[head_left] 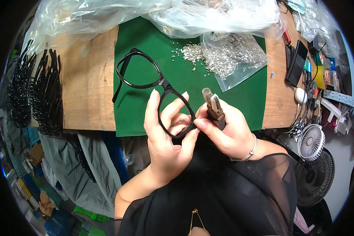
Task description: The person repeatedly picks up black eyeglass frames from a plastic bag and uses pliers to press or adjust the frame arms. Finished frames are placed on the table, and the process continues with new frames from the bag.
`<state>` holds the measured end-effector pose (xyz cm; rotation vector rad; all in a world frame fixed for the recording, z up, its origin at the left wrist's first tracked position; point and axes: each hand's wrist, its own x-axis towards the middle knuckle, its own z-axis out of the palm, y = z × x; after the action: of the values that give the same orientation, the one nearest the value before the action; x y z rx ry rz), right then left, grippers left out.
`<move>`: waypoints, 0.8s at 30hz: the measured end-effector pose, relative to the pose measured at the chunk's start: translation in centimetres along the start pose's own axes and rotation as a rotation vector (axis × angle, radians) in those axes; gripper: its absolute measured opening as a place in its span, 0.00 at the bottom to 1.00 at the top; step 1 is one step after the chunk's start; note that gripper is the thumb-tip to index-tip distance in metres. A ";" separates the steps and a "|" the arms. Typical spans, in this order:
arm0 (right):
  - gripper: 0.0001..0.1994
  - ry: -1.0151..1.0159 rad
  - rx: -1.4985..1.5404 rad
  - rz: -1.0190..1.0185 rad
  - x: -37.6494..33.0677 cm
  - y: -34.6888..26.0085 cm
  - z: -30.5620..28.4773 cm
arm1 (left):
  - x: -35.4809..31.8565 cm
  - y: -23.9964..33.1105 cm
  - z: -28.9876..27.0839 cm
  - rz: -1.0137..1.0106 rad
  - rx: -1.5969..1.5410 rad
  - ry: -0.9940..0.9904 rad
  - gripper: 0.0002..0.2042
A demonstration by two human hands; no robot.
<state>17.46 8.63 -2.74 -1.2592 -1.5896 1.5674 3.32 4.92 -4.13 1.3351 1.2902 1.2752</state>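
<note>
My left hand [167, 145] is closed around the lower rim of a black eyeglass frame [166, 82], its fingers reaching through and behind the rim opening. The frame is tilted over the green mat [145, 114], with one temple arm folded out to the far left. In my right hand [232, 131] is a brown tool [215, 109] with a pale rounded end, pointing up and away; its exact kind is not clear. The right thumb and forefinger also pinch the frame's near right corner, where the fingertips of both hands come close together. Any second temple arm is hidden there.
Tiny silvery metal parts [192, 53] spill beside a clear bag [236, 59] of them. Plastic sheeting [216, 15] covers the far edge. Bundles of black temple arms [45, 90] hang at left. A phone [297, 63], cables and a white fan [311, 142] are at right.
</note>
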 end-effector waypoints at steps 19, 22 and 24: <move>0.13 -0.435 -0.096 0.163 0.5 -1.4 -3.4 | 0.5 2.1 -2.9 -0.251 -0.358 -0.133 0.45; 0.15 -0.589 -0.184 0.105 0.3 -1.5 -2.8 | 0.7 2.6 -2.7 -0.303 -0.429 -0.105 0.45; 0.15 -0.598 -0.275 0.165 0.9 -2.0 -3.0 | 0.5 2.2 -3.0 -0.253 -0.388 -0.114 0.45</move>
<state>19.34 10.98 -0.53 -1.1387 -2.1750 2.0121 0.55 4.96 -1.60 0.9249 1.0307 1.1797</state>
